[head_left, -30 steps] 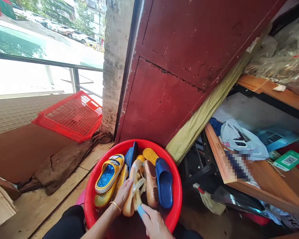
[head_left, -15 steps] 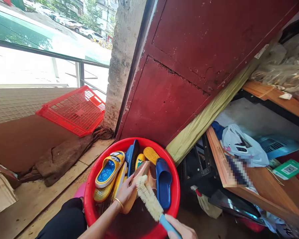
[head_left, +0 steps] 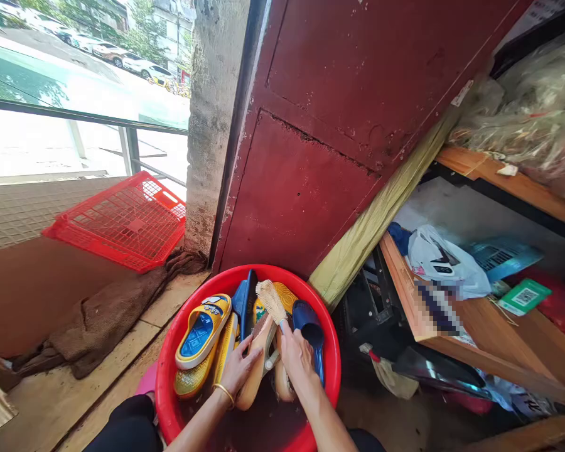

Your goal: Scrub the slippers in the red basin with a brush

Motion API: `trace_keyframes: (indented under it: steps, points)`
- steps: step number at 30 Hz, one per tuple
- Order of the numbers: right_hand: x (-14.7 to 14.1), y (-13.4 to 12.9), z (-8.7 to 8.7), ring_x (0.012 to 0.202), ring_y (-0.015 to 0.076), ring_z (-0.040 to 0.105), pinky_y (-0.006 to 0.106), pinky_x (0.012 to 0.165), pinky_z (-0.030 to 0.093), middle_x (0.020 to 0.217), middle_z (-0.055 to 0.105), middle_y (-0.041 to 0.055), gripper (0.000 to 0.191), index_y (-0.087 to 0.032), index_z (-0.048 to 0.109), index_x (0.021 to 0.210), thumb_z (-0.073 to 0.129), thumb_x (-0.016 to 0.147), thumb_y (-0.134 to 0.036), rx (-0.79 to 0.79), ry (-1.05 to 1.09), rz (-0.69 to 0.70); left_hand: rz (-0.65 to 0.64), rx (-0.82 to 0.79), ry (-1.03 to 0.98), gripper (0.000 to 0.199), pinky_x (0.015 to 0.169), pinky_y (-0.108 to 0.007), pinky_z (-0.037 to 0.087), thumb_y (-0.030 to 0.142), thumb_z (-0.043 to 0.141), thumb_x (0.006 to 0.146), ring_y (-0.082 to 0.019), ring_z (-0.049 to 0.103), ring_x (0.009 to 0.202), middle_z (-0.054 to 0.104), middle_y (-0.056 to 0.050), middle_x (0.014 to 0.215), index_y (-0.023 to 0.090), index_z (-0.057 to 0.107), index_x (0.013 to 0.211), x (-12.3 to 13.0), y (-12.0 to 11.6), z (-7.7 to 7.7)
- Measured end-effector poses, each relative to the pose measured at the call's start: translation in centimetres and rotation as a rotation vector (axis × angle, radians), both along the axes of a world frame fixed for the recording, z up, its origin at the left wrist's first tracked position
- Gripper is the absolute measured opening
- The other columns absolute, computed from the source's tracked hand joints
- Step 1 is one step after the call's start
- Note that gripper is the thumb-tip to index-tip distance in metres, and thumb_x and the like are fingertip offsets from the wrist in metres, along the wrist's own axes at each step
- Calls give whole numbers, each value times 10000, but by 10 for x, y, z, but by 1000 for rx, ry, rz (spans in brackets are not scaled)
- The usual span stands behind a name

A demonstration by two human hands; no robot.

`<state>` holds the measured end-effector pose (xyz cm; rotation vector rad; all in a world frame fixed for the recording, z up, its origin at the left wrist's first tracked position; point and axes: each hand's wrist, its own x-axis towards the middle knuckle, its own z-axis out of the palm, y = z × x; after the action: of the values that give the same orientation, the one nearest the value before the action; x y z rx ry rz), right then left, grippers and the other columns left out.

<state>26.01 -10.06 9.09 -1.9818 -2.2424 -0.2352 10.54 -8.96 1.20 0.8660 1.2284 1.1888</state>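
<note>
head: red tub (head_left: pixel 333 351) beside maroon door (head_left: pixel 306 188)

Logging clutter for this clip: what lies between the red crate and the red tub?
Head view: brown cloth by the red crate, then tan floor up to the red tub.

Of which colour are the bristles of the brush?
The bristles are cream-coloured, seen best in the head view.

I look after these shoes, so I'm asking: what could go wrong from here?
The beige sandal, held by the left hand, could slip if the brush in the right hand pushes it. The right hand is close to the blue slide and might bump it. The yellow slide with the blue footbed, resting on another yellow shoe, could topple.
</note>
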Motion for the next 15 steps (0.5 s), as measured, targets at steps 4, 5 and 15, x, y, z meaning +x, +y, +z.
trace_keyframes:
  steps: [4, 5, 15]
  points:
    - [20, -44, -26, 683, 185, 722, 247, 587, 542, 1070, 706, 121, 541, -278, 494, 1492, 424, 975, -132, -87, -75, 125, -55, 72, 56, 665, 964, -457, 563, 554, 720, 704, -375, 678, 1147, 743, -155, 1223, 114, 725, 1202, 2, 1, -5]
    - [24, -51, -31, 680, 183, 721, 243, 581, 538, 1070, 704, 116, 551, -293, 486, 1497, 426, 973, -134, -97, -69, 144, -74, 91, 53, 657, 974, -458, 557, 556, 708, 710, -371, 678, 1151, 742, -148, 1229, 124, 723, 1205, 3, 2, -7]
    - [13, 5, -11, 1052, 246, 709, 294, 901, 529, 1138, 752, 128, 444, -216, 591, 1405, 415, 997, -213, -46, 438, -87, -99, -20, -29, 767, 920, -419, 591, 557, 774, 671, -355, 679, 1156, 717, -159, 1275, 118, 647, 1287, -2, 10, -21]
